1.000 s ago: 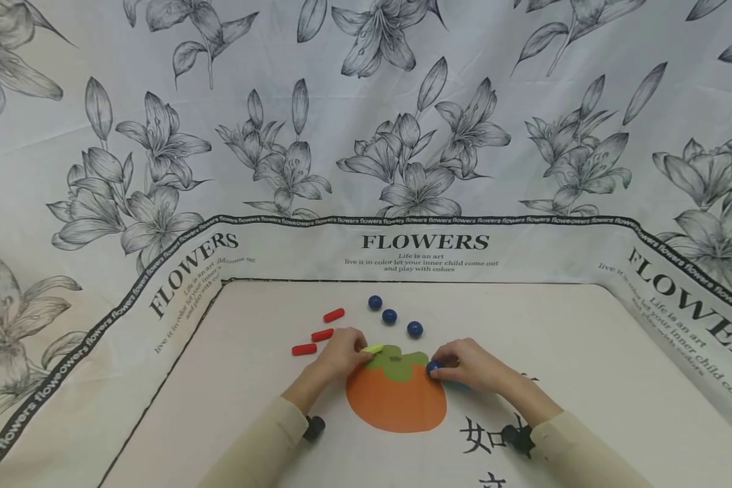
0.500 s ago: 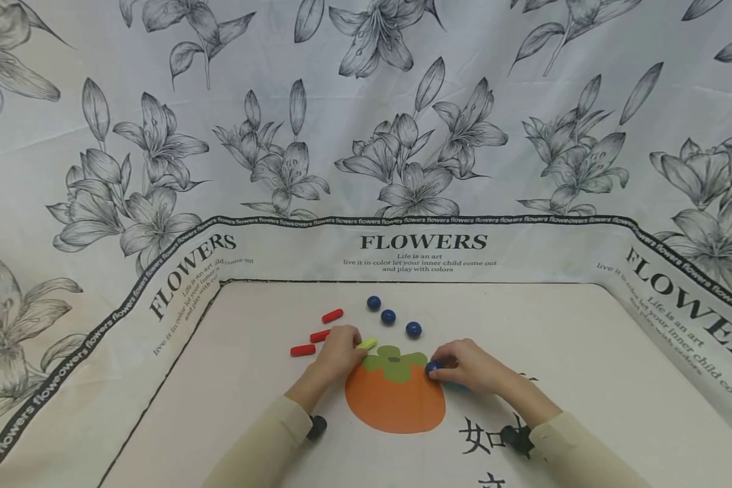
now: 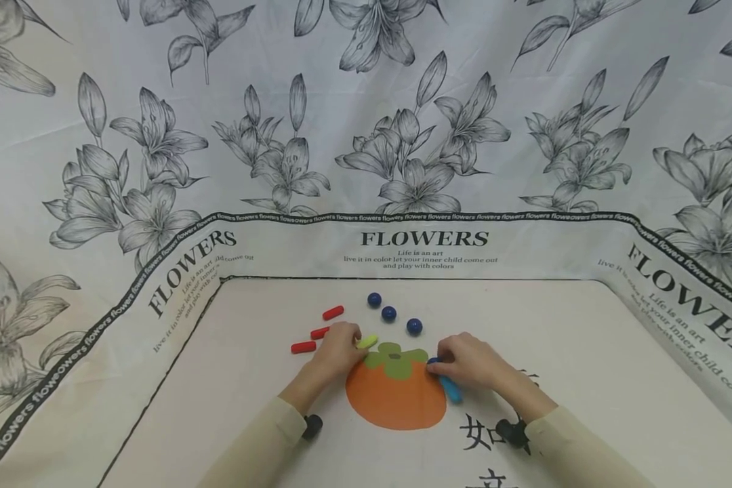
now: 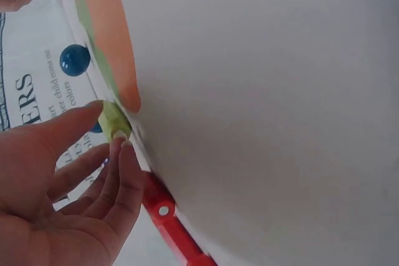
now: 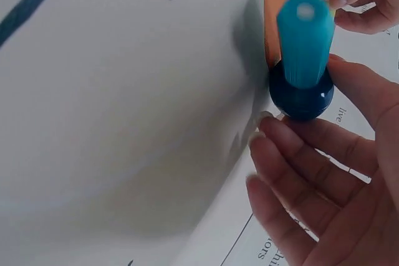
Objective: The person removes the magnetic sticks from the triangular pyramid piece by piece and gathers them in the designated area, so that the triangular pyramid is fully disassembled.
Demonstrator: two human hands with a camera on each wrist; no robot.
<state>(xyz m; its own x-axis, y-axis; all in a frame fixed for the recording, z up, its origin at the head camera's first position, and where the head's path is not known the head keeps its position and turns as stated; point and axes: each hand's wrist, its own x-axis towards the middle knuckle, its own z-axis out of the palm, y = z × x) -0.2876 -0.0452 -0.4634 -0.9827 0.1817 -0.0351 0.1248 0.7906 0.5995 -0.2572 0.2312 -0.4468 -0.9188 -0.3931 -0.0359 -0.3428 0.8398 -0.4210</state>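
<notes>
In the head view, my left hand [image 3: 337, 351] pinches a yellow-green rod [image 3: 369, 341] beside the printed green leaves. Its thumb and fingertips grip the rod [image 4: 113, 119] in the left wrist view. Across the orange persimmon print, my right hand [image 3: 471, 361] holds a dark blue ball [image 5: 302, 101] between thumb and fingers. A light blue rod [image 3: 450, 390] extends from that ball towards the near side, its end touching the ball; in the right wrist view the rod [image 5: 304, 42] hides part of the ball. The two hands' pieces are apart.
Several red rods, one a front red rod [image 3: 303, 347], lie left of and behind my left hand. Further dark blue balls, one a near ball [image 3: 414, 327], lie in a slanting row behind the persimmon print [image 3: 396, 400]. A flower-printed cloth [image 3: 427, 247] rises behind.
My left hand has drawn the yellow-green rod slightly left, off the printed leaves. At my right hand the light blue rod, mostly hidden before, has swung into view below the fingers.
</notes>
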